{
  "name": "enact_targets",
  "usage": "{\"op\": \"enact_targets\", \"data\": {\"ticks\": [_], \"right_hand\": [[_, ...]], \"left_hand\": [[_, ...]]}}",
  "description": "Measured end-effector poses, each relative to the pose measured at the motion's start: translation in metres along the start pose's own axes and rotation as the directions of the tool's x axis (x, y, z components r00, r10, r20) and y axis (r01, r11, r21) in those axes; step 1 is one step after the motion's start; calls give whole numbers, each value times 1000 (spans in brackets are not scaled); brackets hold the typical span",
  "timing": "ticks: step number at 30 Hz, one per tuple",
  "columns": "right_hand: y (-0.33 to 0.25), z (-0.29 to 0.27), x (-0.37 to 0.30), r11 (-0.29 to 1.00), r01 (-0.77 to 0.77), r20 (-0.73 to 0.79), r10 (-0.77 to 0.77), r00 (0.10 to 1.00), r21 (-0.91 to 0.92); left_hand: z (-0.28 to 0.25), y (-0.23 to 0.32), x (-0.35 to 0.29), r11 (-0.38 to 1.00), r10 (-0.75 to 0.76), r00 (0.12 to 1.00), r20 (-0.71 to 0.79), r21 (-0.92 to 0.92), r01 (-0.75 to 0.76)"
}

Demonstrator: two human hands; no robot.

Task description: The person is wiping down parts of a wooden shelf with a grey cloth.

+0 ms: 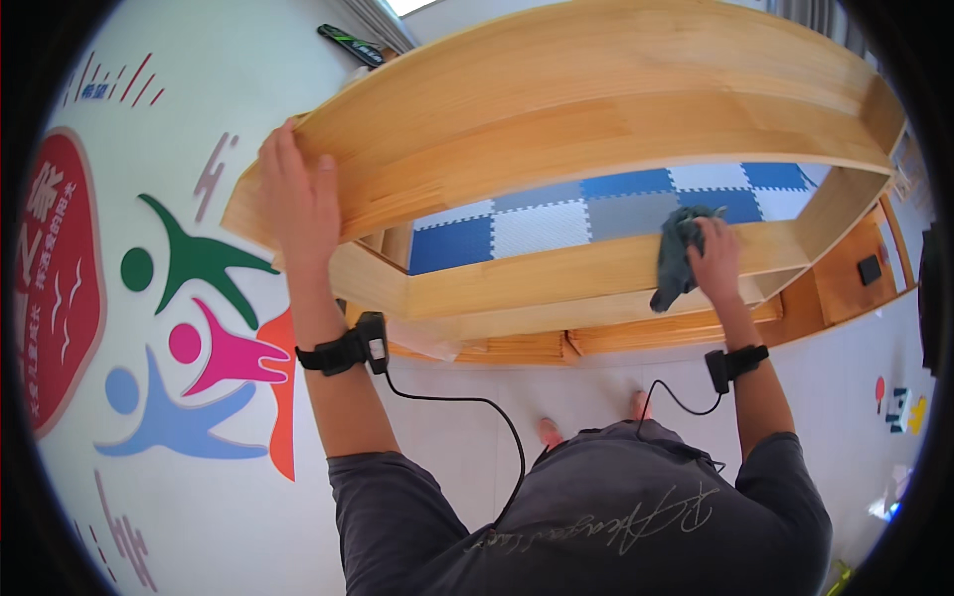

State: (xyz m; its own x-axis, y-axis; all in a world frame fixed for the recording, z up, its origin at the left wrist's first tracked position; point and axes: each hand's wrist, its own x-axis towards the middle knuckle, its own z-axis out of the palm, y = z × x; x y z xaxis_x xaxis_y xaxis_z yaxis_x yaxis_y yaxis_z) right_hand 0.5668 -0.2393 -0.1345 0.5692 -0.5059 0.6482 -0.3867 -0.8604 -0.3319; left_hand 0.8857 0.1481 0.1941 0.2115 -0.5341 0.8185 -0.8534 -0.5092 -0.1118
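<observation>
In front of me stands a light wooden shelf unit [596,94] with an open back. My left hand [300,199] lies on its upper left corner, fingers stretched out over the edge of the top board. A dark grey-green cloth [677,260] is in my right hand [717,258], whose fingers are bent over it. The cloth rests on a lower shelf board [556,266], toward the right side, and part of it hangs over the board's front edge.
Blue, white and grey foam mats [542,230] show through the unit. Close on my left is a wall with coloured figures [204,253]. Lower wooden furniture [845,273] stands at the right, and small toys [898,409] lie on the floor.
</observation>
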Motion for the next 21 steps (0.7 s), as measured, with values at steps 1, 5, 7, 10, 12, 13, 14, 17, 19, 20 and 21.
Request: {"op": "enact_targets", "data": {"ticks": [1,5,7,10,12,13,14,17,19,20,21], "right_hand": [[-36,3,8,1000,7,95,-10,995,24],[-172,34,24,973,53,260,-112,959,225],[-235,71,21,926,133,250,-230,941,354],[-336,97,9,875,202,380,-385,841,440],[-373,117,5,810,343,355,-533,768,475],[-382,130,2,799,357,335,-546,768,483],[-384,146,2,794,358,287,-536,794,491],[-384,160,9,762,266,300,-513,804,591],[-381,160,18,671,58,358,-464,810,739],[-386,163,24,674,47,364,-454,813,737],[-399,155,25,561,-140,366,-315,876,816]], "left_hand": [[-1,3,-1,1000,2,1000,-10,6,-2],[-9,4,0,998,-60,998,7,37,59],[-6,6,-2,998,-55,998,-3,43,55],[-5,2,-9,998,-46,999,-18,44,47],[-4,-1,-12,996,-84,996,8,34,84],[-5,3,-11,995,-79,997,-6,53,79],[-3,9,-9,997,-71,997,-13,37,72],[-8,10,-15,998,-56,998,-21,-3,56],[-5,9,-15,997,-46,999,-16,-56,45],[-4,5,-12,998,-62,998,-34,-36,61],[-4,3,-17,997,-82,996,-40,-18,81]]}}
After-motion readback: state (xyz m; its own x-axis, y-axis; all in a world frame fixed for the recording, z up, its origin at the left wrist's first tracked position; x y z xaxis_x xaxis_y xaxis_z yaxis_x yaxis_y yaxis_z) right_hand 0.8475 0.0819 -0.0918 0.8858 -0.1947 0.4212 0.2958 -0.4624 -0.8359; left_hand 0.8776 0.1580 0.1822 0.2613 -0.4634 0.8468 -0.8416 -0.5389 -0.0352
